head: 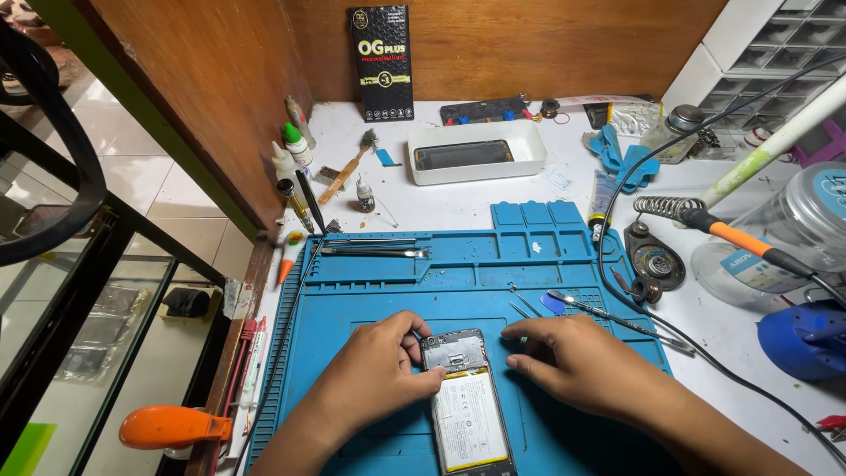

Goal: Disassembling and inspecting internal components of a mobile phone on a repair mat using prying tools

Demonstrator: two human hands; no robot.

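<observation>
Left hand (379,366) grips open phone (463,401) steady; right hand (573,353) pinches sth small beside it, on mat (370,282). Needs fine, gentle touch.

A tall black package (381,62) with yellow and white print leans upright against the wooden back wall. Below it, a dark phone screen (463,154) lies flat in a white tray (476,169). On the opened phone, a white battery label (467,430) faces up. At the right, a clear jar (797,234) carries a blue-and-white label (749,267).
</observation>
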